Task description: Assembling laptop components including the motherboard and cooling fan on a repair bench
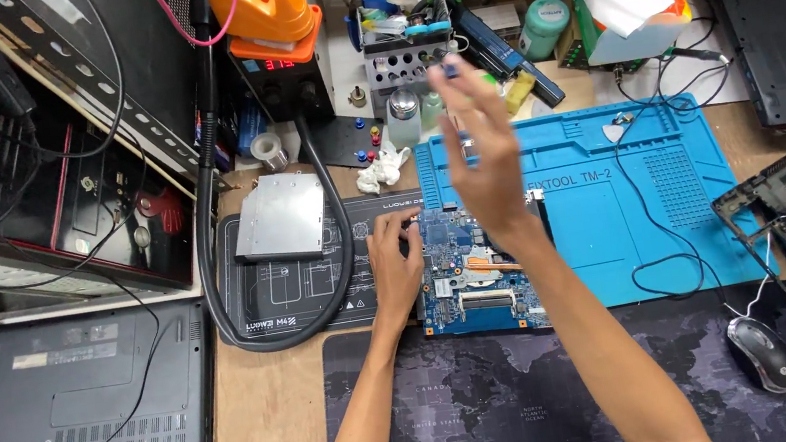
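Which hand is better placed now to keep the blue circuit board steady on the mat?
Probably left: the left hand already rests on the blue circuit board's edge, while the right hand is raised above it.

We have only one view, from the camera on the head. It looks steeply down on the workbench from above and behind the arms, at about arm's length. The far edge with tools is at the top, our forearms enter from the bottom.

Blue laptop motherboard (465,282) flat, component side up, straddling black mat and blue silicone mat, near worktop centre.
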